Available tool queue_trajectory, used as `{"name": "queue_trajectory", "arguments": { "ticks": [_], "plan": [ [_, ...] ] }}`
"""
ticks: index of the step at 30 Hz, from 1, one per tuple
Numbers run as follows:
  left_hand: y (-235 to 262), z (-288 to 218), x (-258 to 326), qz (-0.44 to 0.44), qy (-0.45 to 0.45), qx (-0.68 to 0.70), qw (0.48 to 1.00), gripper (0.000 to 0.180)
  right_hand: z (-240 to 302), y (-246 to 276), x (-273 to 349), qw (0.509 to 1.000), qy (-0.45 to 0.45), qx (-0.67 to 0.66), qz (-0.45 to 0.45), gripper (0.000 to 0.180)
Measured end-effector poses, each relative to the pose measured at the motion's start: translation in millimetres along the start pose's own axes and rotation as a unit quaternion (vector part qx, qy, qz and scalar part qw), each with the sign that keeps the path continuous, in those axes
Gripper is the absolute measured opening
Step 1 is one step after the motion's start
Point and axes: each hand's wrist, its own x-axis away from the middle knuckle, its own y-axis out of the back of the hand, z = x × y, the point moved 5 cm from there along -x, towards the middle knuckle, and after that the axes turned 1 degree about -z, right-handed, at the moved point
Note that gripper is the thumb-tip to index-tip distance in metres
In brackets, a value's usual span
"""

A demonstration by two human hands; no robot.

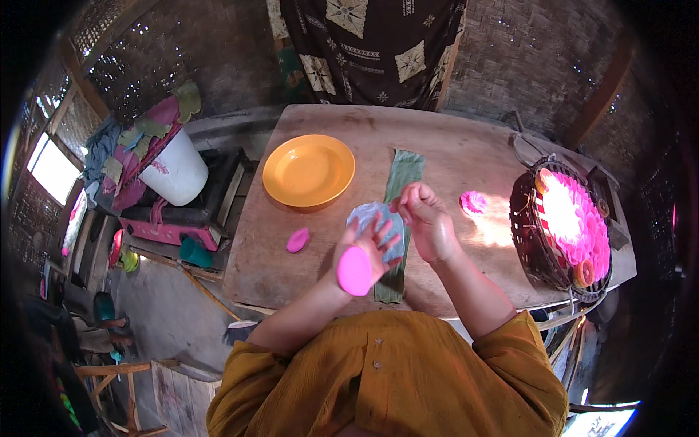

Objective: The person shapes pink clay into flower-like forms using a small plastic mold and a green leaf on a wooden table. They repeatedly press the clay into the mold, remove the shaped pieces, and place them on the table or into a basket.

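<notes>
My left hand (382,244) is over the near middle of the table, palm up with the fingers spread. A smooth pink oval piece (354,271) covers the heel of its palm near the wrist; whether it rests there or hangs just above, I cannot tell. Beside it, my right hand (429,222) is raised with its fingertips pinched together; anything between them is too small to make out. Beneath the hands lie a crumpled translucent plastic sheet (358,213) and a long green leaf strip (405,169). A small pink pointed oval piece (297,240) lies left of my left hand.
An orange plate (309,171) stands at the table's far left. A pink fluted piece (473,203) lies right of my right hand. A woven basket (526,237) of pink fluted pieces sits at the right edge. Left of the table, a white bucket (175,171) stands on a stove (171,231).
</notes>
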Motion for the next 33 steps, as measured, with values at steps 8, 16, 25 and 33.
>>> {"name": "queue_trajectory", "arguments": {
  "ticks": [8,16,25,33],
  "plan": [
    [14,3,-6,-0.159,-0.181,-0.168,0.956,0.089,-28,-35,64,0.89,0.044,0.423,0.163,0.042],
    [48,-65,-12,-0.377,-0.166,-0.838,0.358,0.053,-26,82,67,0.961,-0.206,0.118,-0.142,0.03],
    [8,-50,-18,-0.096,-0.432,-0.762,0.472,0.023,-19,101,55,0.892,-0.123,0.405,-0.159,0.048],
    [-9,-57,9,-0.064,-0.361,-0.482,0.796,0.022,-53,45,42,0.989,-0.147,0.005,0.013,0.077]
  ]
}}
